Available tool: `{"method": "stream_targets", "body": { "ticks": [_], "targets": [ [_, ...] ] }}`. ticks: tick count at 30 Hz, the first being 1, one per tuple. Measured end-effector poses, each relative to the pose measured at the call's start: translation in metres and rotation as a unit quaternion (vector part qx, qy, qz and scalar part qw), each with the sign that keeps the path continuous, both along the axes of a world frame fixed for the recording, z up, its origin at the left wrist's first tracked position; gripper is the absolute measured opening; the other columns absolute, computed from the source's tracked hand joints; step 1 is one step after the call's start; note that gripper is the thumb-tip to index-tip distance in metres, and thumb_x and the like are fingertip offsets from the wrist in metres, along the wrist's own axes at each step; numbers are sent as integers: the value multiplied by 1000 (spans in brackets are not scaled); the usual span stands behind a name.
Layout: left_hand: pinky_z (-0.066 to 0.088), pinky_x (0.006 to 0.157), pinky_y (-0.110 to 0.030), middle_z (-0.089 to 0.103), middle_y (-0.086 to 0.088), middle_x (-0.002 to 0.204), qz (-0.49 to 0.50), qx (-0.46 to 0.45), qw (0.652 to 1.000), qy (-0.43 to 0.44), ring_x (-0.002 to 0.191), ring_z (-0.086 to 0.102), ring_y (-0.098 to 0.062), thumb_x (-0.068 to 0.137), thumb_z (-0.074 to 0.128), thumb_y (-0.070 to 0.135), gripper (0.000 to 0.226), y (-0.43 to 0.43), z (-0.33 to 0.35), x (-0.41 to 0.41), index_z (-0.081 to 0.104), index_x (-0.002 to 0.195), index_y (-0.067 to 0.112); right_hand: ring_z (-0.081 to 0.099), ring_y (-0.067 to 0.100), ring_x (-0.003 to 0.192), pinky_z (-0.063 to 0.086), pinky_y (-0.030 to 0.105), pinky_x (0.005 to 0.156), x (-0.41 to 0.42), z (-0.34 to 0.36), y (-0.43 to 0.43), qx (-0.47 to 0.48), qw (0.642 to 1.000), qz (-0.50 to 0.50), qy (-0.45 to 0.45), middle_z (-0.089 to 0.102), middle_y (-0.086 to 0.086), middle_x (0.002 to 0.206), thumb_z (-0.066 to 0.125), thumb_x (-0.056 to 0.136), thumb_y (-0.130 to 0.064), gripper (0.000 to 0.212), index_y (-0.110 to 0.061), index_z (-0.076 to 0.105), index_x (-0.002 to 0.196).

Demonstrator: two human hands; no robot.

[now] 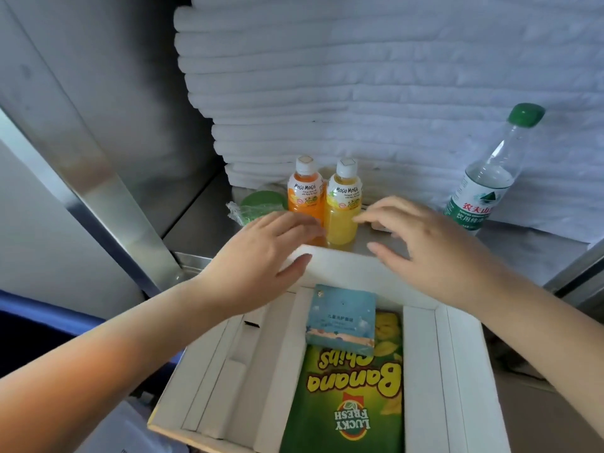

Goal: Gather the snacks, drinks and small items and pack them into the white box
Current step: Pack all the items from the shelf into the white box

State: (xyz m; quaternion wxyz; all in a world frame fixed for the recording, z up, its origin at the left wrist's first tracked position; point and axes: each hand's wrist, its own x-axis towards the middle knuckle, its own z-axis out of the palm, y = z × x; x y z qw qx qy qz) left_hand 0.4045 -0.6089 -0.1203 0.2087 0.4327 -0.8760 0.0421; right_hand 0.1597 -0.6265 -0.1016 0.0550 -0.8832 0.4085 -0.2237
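Toppling is risked as the orange bottle (302,194) and yellow bottle (343,207), stood together just behind the white box (457,371), are reached for by the left hand (261,253) and right hand (425,250), fingers spread and nothing held: either could be knocked over.

An open box (457,354) fills the lower centre of the frame, with a chips bag (346,397) lying in it and a small carton (341,317) on the bag's far end. Just beyond the box's far flap, a left juice bottle (304,191) and a right juice bottle (343,204) stand side by side on a shelf (523,253), with a wrapped round item (258,206) to their left. A water bottle (487,178) stands at right, in front of stacked towels (359,76).
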Motion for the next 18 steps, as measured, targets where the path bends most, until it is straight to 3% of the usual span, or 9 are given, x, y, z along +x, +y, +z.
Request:
{"method": "stream_targets", "body": {
  "ticks": [2,4,6,8,11,13,15,18],
  "targets": [
    [16,112,-29,28,-2,152,78,0,997,-3,139,25,-19,93,43,37,60,-15,-3,-2,25,148,19,50,14,116,41,23,90,14,-1,-19,-50,998,-36,-2,46,-4,133,58,87,-28,50,-19,46,135],
    [1,114,-30,-2,-1,158,121,42,992,-13,145,-3,-17,95,39,42,72,-33,-9,-3,-5,149,24,40,22,129,34,28,101,27,-3,-38,-54,997,-60,-3,36,4,144,63,86,-22,61,-14,37,141],
    [-9,112,-29,-19,1,155,142,69,987,-26,140,-20,-13,97,37,41,75,-50,-15,-3,-17,146,23,31,25,137,29,31,108,38,-8,-57,-46,996,-80,2,26,8,152,63,88,-21,66,-14,31,145],
    [-10,110,-27,-25,1,154,154,90,984,-18,137,-24,-10,98,39,38,77,-63,-20,-4,-19,146,22,26,26,140,28,34,110,45,-15,-72,-38,995,-92,17,21,9,154,62,89,-20,67,-16,28,146],
    [-1,113,-30,-21,2,155,158,87,983,26,142,-14,-13,97,43,33,79,-74,-24,-7,-18,147,24,30,27,138,30,33,109,46,-26,-82,-48,995,-92,10,27,10,152,62,89,-14,63,-12,32,144],
    [17,114,-35,-12,2,157,168,93,978,85,145,7,-21,95,50,31,83,-81,-23,-10,-14,148,28,35,28,136,32,31,106,45,-32,-84,-54,995,-87,-14,31,10,150,62,87,-10,60,-11,36,142],
    [38,105,-40,1,0,159,179,102,968,140,139,29,-26,93,54,32,83,-89,-19,-16,-7,149,30,37,27,134,31,28,104,43,-34,-86,-52,994,-86,-49,35,10,147,61,88,-9,54,-12,41,139],
    [46,90,-34,33,-3,150,189,90,956,206,126,47,-23,92,55,36,71,-101,-15,-26,12,149,29,45,27,128,33,26,100,44,-33,-89,-62,991,-84,-79,47,10,139,59,90,-11,44,-12,49,133]
  ]
}}
